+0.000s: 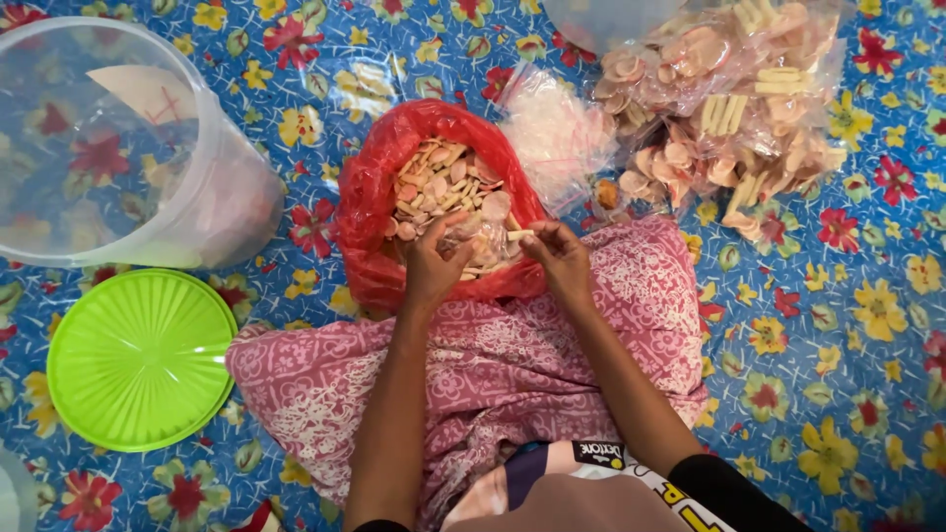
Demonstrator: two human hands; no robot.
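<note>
A small clear packet of pink and cream crackers is held over the mouth of a red plastic bag, which is propped against a patterned pink lap cloth on a flowered floor mat. The packet is pinched from both sides: the left hand is closed on its near edge, the right hand nipped on its top corner. An even, light grip is judged best, lest crackers be crushed. A green lid lies toward the mat's left edge.

One red bag of crackers, one green lid, one clear tub, two hands.
</note>
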